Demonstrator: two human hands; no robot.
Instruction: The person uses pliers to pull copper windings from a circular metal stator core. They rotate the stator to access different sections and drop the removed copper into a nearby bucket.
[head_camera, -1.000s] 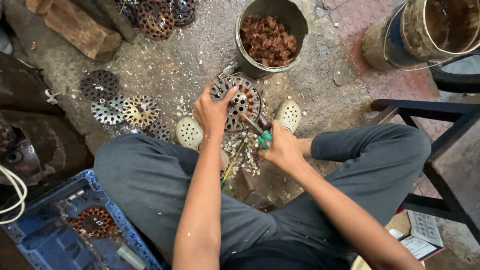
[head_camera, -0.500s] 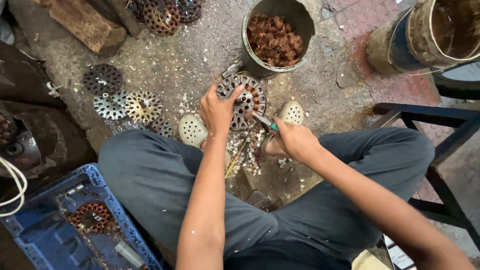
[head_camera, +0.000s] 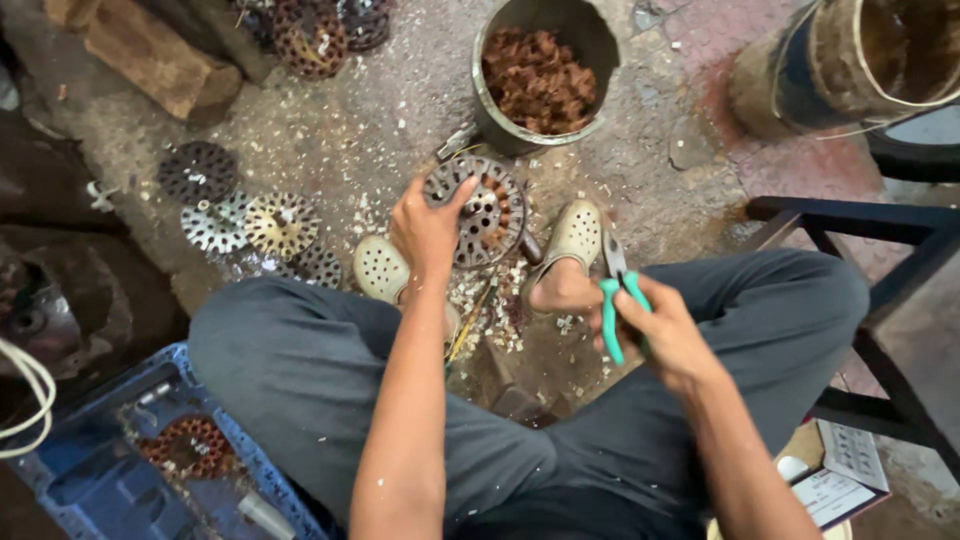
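Both hands sit low between my knees over the floor. My left hand reaches forward on a straight arm, fingers curled over the near rim of a round metal disc full of holes, thumb hooked on its top edge, so it grips the disc and keeps it tilted up on edge. My right hand is wrapped closed around the green handles of a pair of pliers, whose metal nose points up and away from me, clear of the disc.

Half a second ago I had those pliers pushed in against the right side of the disc; now the right hand has pulled back toward my right knee and the tool is well apart from it. The left hand has kept its grip.

I see the disc as grey and rusty, with copper-coloured windings showing through its slots. It stands on the gritty concrete floor, just in front of a metal bucket of reddish-brown scrap, between my two pale perforated shoes.
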